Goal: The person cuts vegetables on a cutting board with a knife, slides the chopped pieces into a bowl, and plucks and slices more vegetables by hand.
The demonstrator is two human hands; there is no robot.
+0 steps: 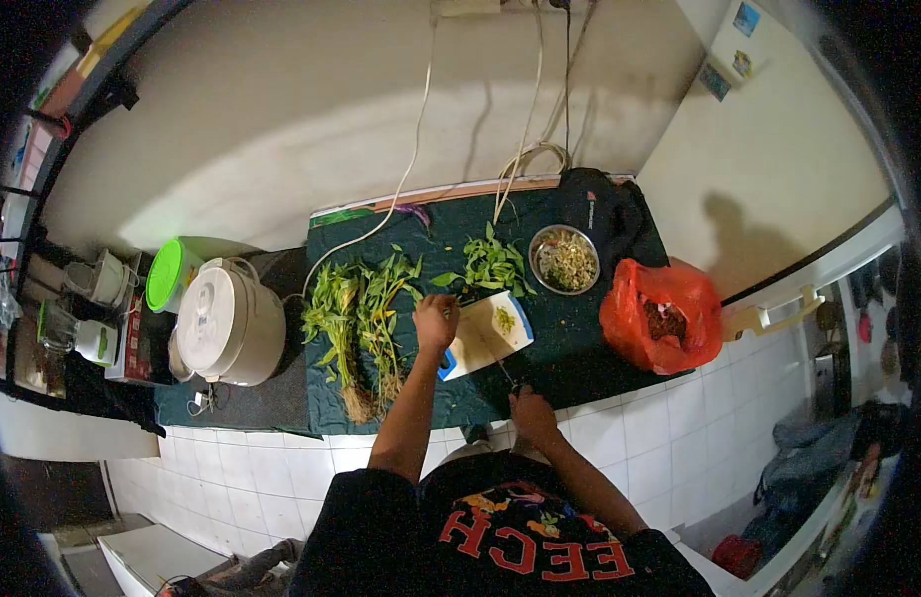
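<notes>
My right hand [533, 416] is closed round the handle of a knife [503, 372], whose blade points up over the near edge of a white cutting board [470, 346] with blue ends. My left hand [436, 323] is closed at the board's left side; what its fingers hold, if anything, I cannot make out. Small chopped green pieces [505, 319] lie on the board's right part. Left of my left hand lie long leafy greens [359, 308] with roots still on. Behind the board sits a pile of loose green leaves [492, 267].
A metal bowl [565, 293] of chopped vegetables stands right of the leaves, beside a red plastic bag [630, 323] and black cloth [605, 214]. A white rice cooker [217, 313] and a green-lidded tub [166, 276] stand left. A white cable [415, 149] hangs onto the dark tablecloth [451, 234].
</notes>
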